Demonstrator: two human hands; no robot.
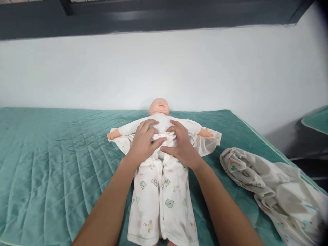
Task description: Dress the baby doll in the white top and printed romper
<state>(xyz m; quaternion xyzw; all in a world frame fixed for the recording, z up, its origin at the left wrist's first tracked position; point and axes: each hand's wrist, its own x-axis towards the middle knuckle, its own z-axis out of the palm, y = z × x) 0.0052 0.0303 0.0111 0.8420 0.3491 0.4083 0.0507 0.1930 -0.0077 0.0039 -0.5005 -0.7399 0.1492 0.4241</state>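
A baby doll [159,106] lies on its back, head toward the wall and arms spread to the sides. It wears a white long-sleeved top [162,122] and white baby trousers [169,191] printed with small green bears. My left hand [146,140] rests on one side of the doll's belly, thumb and fingers apart at the trousers' waistband. On the other side, my right hand [181,143] lies over the waist with its thumb spread away from its fingers. A printed white cloth [208,143] lies spread beneath the doll's arms. My hands partly hide the waistband.
A quilted green mat [64,164] covers the surface under the doll. Crumpled printed white fabric [276,191] lies to the right. Behind the doll rises a white wall [115,71] with a dark frame [166,17] above. A green-topped surface [317,119] shows at far right.
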